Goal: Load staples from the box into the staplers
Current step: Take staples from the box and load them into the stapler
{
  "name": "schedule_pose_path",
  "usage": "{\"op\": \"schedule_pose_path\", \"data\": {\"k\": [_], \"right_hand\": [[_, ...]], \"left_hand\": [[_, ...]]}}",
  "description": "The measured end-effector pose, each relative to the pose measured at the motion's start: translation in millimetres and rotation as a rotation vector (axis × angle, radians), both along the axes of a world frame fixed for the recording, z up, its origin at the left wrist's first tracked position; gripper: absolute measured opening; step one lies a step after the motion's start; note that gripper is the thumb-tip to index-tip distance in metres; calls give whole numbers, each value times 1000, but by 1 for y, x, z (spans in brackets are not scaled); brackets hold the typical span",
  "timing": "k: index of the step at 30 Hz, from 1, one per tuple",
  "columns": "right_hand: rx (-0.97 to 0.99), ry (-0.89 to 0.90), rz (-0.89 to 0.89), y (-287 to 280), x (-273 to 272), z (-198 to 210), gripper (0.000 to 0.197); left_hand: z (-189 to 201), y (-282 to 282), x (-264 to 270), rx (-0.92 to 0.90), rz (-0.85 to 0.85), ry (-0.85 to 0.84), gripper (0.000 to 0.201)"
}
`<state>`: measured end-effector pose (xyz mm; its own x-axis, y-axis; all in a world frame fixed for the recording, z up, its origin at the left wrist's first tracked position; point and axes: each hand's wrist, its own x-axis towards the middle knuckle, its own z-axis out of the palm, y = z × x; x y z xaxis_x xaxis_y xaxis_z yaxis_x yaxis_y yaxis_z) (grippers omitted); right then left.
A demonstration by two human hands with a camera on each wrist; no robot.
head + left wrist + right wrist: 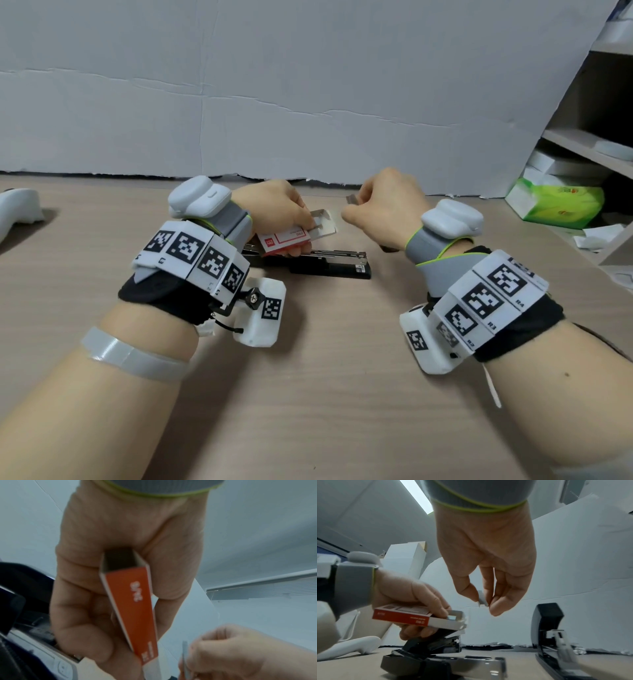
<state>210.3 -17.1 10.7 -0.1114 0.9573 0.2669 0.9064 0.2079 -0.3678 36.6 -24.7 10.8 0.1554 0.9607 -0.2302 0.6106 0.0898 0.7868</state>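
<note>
My left hand [301,221] grips a red and white staple box [284,241] above the table, with its grey inner tray [323,224] slid out to the right. My right hand [354,206], just right of the tray, pinches a short silver strip of staples [352,199] between thumb and fingers; the right wrist view shows that strip [482,598] clearly. Under both hands a black stapler [329,265] lies opened flat on the table. A second black stapler [547,628] stands open to the right in the right wrist view.
A white foam board [274,102] stands along the back of the wooden table [325,377]. There is a white handle-shaped object [20,209] at the far left. At the right, a green tissue pack [561,205] and shelves [589,144] crowd the edge.
</note>
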Motion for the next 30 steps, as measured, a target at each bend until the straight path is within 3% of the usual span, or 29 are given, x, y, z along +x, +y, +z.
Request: {"op": "schedule_pose_path", "data": {"k": [3,5,7,16,30], "right_hand": [[-75,-31,87,-2,13,-3,23],[-174,-148,161,-5,16,-9,26],[-221,-236,209,-2,16,-15,13],[-200,-401,343,8,8,-26,22],[-192,-366,379,6,5,-30,19]], "left_hand": [[2,-1,-7,15,44,9,17],[3,-2,-11,17,63,14,16],[5,-2,-11,13,65,5,16],[7,0,-15,4,72,-27,22],[9,-1,-15,-3,61,-32,19]]}}
